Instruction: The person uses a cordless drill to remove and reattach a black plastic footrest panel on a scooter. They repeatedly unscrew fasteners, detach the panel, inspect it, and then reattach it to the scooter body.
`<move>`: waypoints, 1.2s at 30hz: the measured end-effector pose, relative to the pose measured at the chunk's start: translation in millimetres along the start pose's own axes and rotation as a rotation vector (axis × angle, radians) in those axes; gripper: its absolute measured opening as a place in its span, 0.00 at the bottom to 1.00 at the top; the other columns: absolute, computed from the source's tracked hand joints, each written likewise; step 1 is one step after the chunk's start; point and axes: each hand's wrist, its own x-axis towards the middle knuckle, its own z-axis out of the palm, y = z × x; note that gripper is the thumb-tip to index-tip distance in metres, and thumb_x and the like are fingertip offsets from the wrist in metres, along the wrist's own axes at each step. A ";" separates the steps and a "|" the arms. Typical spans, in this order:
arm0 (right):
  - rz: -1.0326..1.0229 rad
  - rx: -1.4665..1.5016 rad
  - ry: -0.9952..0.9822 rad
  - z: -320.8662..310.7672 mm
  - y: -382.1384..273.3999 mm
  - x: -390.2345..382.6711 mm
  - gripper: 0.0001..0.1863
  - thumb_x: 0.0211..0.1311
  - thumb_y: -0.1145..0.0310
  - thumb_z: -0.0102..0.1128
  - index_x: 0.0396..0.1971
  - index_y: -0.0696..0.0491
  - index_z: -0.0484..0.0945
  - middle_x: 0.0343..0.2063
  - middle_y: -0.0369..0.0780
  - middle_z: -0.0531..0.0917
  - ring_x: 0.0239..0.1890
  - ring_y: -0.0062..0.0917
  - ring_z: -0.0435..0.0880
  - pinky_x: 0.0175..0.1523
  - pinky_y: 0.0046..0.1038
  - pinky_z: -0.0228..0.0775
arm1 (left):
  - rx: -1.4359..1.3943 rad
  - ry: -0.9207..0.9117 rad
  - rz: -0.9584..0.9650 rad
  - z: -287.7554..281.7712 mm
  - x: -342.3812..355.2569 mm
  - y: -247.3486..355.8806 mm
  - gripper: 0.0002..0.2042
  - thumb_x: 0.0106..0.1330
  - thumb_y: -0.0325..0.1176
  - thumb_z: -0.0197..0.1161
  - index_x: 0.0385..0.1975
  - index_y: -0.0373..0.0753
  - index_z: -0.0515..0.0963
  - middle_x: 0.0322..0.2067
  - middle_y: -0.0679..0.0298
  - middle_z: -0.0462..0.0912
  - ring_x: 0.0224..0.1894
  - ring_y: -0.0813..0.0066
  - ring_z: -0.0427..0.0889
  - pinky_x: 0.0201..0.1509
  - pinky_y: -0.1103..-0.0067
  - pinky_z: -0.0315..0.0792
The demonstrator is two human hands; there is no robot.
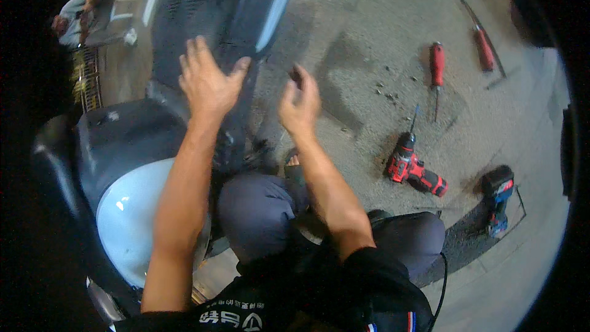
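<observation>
My left hand (pixel 210 80) reaches over the black footboard panel (pixel 184 15) of what looks like a scooter. Its fingers are stretched out and the thumb stands apart; nothing is in it. Just right of the panel's edge is my right hand (pixel 300 101), its fingers half curled with a gap to the thumb. I see nothing held there, though the fingertips are dark and blurred. A light blue trim strip (pixel 278 9) runs along the panel's side, ending between and beyond my hands. Under my left forearm lies a rounded light blue body panel (pixel 132 218).
On the concrete floor to the right lie several small screws (pixel 390 93), a red-handled screwdriver (pixel 437 64), another red-handled tool (pixel 483 49), a red and black cordless drill (pixel 405 166) and a blue and black power tool (pixel 498 200). Another person (pixel 77 18) is at the far left.
</observation>
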 end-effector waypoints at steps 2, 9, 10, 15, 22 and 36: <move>-0.071 -0.250 0.093 -75.8 36.6 -5.1 0.16 0.60 0.77 0.54 0.49 0.58 0.78 0.44 0.47 0.83 0.50 0.39 0.83 0.58 0.35 0.72 | 0.039 0.004 -0.003 -7.7 -2.2 1.4 0.50 0.56 0.61 0.68 0.70 0.32 0.56 0.70 0.42 0.58 0.71 0.36 0.57 0.69 0.48 0.57; -0.145 -0.935 0.084 -314.5 108.8 -9.6 0.29 0.46 0.77 0.56 0.55 0.56 0.73 0.47 0.49 0.78 0.50 0.47 0.74 0.58 0.44 0.65 | 0.074 0.012 0.035 -14.5 4.7 4.4 0.49 0.55 0.59 0.70 0.68 0.29 0.58 0.68 0.41 0.62 0.69 0.40 0.62 0.68 0.53 0.61; -0.161 -0.973 -0.127 -330.6 97.1 -6.3 0.32 0.45 0.76 0.57 0.58 0.56 0.71 0.50 0.49 0.76 0.52 0.47 0.73 0.59 0.44 0.64 | 0.093 0.061 0.064 -16.6 5.5 -5.2 0.49 0.53 0.59 0.71 0.67 0.28 0.60 0.66 0.40 0.63 0.67 0.40 0.63 0.67 0.54 0.63; -0.227 -1.265 -0.781 -399.5 78.4 -31.5 0.45 0.46 0.71 0.63 0.70 0.52 0.58 0.58 0.48 0.71 0.57 0.43 0.71 0.61 0.44 0.63 | 0.098 0.037 0.089 -20.8 21.1 13.3 0.47 0.53 0.55 0.73 0.66 0.29 0.61 0.63 0.39 0.66 0.66 0.43 0.66 0.66 0.60 0.66; -0.293 -1.329 -0.626 -402.9 133.5 -44.9 0.45 0.45 0.66 0.70 0.68 0.52 0.62 0.47 0.41 0.78 0.51 0.37 0.76 0.56 0.39 0.67 | -0.053 -0.389 0.781 56.5 -58.7 160.5 0.21 0.53 0.31 0.67 0.50 0.39 0.79 0.48 0.48 0.81 0.52 0.49 0.80 0.56 0.61 0.74; 0.184 -0.535 -0.379 -475.5 96.9 -154.2 0.20 0.55 0.72 0.62 0.51 0.53 0.77 0.43 0.41 0.82 0.47 0.36 0.80 0.54 0.38 0.71 | -0.678 -0.680 0.534 189.0 -265.1 198.9 0.19 0.59 0.34 0.67 0.51 0.42 0.75 0.47 0.53 0.78 0.50 0.49 0.78 0.53 0.62 0.75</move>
